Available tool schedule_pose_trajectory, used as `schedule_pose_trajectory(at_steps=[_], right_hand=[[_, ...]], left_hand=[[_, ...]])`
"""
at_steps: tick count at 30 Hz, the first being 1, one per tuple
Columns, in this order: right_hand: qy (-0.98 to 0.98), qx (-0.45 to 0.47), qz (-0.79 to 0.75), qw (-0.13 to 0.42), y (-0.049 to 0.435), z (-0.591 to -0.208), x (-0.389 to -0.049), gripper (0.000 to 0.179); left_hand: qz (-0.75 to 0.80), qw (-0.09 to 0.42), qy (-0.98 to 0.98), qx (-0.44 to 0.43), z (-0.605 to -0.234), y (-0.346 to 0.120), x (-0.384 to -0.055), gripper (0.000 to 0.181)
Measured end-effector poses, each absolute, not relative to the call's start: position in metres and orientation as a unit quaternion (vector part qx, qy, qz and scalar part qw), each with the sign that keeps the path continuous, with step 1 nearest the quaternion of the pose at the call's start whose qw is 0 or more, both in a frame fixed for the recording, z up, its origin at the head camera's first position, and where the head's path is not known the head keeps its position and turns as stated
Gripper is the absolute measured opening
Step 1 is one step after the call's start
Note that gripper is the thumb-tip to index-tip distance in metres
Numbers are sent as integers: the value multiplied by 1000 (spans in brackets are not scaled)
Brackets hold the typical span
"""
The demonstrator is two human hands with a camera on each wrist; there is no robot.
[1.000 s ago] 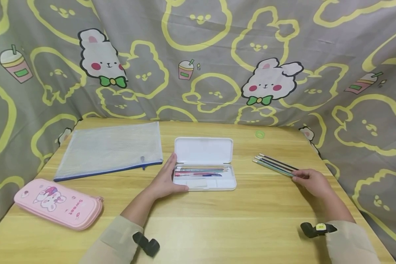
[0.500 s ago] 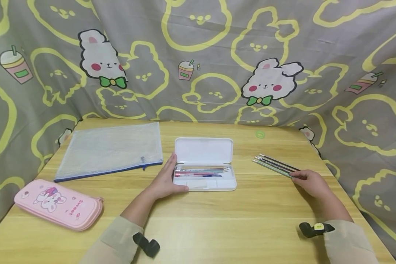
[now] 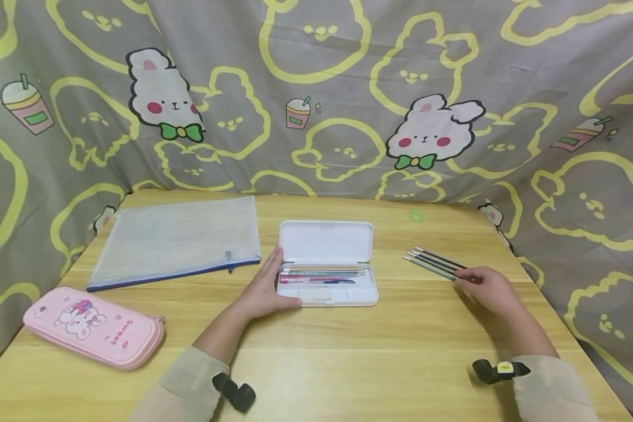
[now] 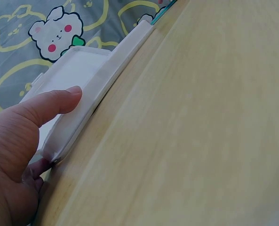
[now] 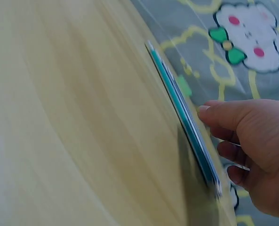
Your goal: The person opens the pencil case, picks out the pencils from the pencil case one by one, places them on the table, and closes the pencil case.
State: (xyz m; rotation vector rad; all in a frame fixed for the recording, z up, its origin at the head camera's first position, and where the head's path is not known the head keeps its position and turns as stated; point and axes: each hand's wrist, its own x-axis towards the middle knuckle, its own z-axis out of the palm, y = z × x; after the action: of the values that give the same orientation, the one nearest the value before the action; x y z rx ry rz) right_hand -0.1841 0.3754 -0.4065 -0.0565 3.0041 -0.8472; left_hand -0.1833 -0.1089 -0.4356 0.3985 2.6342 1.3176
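A white pencil case (image 3: 364, 293) lies with its lid (image 3: 326, 241) raised at the back. Inside are several pencils and pens (image 3: 322, 272) and a whitish block (image 3: 314, 293). My left hand (image 3: 261, 293) holds the case's left end, thumb at the front wall and fingers along the left side. At the right, several pencils (image 3: 432, 261), dark ones and a green one, lie side by side. My right hand (image 3: 487, 287) is at their near right end, which it hides in the head view. In the right wrist view, its thumb (image 5: 219, 112) stands apart from the pencils, other fingers loosely bent.
A mesh zip pouch (image 3: 179, 240) with a blue zip lies at the back left. In front of it is a pink pencil pouch (image 3: 92, 328). A small green ring (image 3: 415, 216) lies near the back edge. Patterned curtains (image 3: 343, 70) surround the wooden table (image 3: 316, 369).
My right hand has moved a little left along the pencils, and the pencils have shifted slightly among themselves. My left hand and the white case stay in place.
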Motion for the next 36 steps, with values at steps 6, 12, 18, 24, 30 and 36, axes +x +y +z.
schedule_pose_trajectory(at_steps=[6,12,18,24,30,36], right_hand=[[955,-53,-290,-2,339,-400,-190,27],[947,-100,-306,-4,298,-397,-198,24],[937,-150,-316,-10,257,-397,-208,20],[928,-175,-328,17,222,-398,-214,18],[932,-192,-305,48,195,-401,-218,18],[943,-198,-261,57,182,-404,-222,20]], left_hand=[[443,86,882,134,-436,-109,-183,130],[447,84,880,136,-437,-109,-184,130],[444,86,882,132,-436,-109,-183,130],[450,85,879,135,-436,-108,-184,130],[450,85,878,137,-437,-108,-184,129],[451,82,878,138,-437,-109,-184,129]])
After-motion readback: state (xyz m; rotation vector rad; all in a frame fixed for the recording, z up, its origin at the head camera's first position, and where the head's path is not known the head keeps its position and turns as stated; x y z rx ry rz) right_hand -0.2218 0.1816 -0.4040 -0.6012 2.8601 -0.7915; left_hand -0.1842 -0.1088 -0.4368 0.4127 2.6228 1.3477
